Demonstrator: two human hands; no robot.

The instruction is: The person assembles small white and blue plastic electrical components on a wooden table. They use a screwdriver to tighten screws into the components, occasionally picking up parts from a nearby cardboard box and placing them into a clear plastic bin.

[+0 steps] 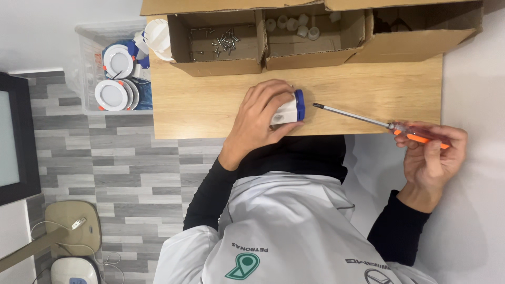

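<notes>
Left hand (259, 117) wrapped firmly round white lamp part (286, 111) with blue ring, lying on table (368, 89) just before the screw box (218, 42). Right hand (432, 152) closed on screwdriver (379, 123), tip near part. Best: steady part flat, align tip squarely, press lightly.

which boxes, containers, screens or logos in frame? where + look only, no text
Left cardboard box: table's far edge, open, brown, loose screws inside.
Middle cardboard box: beside it, open, small white caps inside.
Right cardboard box: far right, open, brown, contents unclear.
Clear plastic bin: left of the table, holds round white fittings.
Dark screen: left edge, black frame.
Green logo: on the white jacket.
</notes>
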